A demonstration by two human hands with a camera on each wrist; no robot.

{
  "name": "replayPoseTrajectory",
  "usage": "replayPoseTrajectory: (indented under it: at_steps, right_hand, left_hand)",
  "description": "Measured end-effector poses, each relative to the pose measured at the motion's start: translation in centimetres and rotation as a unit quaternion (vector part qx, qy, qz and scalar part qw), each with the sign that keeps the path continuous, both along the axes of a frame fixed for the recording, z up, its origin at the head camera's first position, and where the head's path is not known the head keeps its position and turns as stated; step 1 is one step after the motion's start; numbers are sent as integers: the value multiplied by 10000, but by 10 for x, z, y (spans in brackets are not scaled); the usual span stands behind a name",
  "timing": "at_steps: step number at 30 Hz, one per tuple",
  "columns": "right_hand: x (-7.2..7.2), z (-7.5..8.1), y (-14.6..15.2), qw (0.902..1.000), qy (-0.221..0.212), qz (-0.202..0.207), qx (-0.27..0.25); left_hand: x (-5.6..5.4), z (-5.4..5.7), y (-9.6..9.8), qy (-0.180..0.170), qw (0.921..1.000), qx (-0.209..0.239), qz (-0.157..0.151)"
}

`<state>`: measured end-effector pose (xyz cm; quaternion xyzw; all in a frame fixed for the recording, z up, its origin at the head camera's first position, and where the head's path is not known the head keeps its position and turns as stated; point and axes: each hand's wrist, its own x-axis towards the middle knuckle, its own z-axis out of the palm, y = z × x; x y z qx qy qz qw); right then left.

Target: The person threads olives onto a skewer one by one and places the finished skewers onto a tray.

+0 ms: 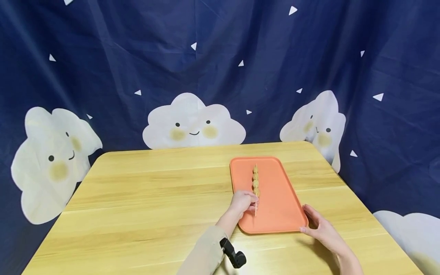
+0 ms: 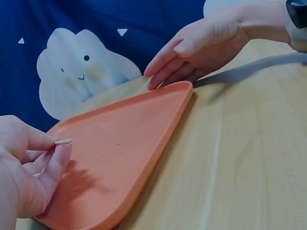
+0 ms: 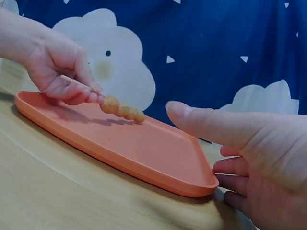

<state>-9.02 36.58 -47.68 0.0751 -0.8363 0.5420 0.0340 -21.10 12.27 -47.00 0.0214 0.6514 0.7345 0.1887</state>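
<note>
A skewer of several brown balls (image 1: 256, 182) on a thin wooden stick is over the left part of an orange tray (image 1: 275, 206). My left hand (image 1: 243, 201) pinches the stick between thumb and fingers, just below the lowest ball. In the right wrist view the balls (image 3: 122, 109) point away from the hand, with a shadow on the tray below them. The left wrist view shows only the stick's end (image 2: 64, 142) past the fingertips. At the tray's near right corner, my right hand (image 1: 321, 229) has thumb and fingers spread, its fingertips right at the rim.
The tray lies on a light wooden table (image 1: 148, 206), right of its middle. A dark blue curtain (image 1: 220, 72) with white clouds and triangles hangs behind and beside the table. A black wrist device (image 1: 233, 254) sits on the left sleeve.
</note>
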Motion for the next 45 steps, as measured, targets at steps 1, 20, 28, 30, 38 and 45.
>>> replayPoseTrajectory:
  at_steps: [1, 20, 28, 30, 38, 45]
  right_hand:
    - [0, 0, 0, 10000, 3, 71, -25]
    - [-1, 1, 7, 9975, -151, 542, -433]
    - [0, -4, 9, 9967, 33, 478, -661]
    - [0, -4, 9, 9968, 56, 446, -656]
    - [-1, -5, 8, 9976, 96, 274, -627]
    - [-2, -3, 6, 9985, 43, 33, -538]
  left_hand:
    - [-2, 0, 1, -45, 10000, 23, 26]
    - [-3, -5, 26, -226, 9961, -127, 841]
    - [0, -3, 26, -226, 9919, -1028, 712]
    - [0, -2, 25, -269, 9909, -1135, 669]
    - [3, 2, 22, -307, 9918, -1116, 549]
    - [4, 4, 19, -117, 9885, -1422, 493]
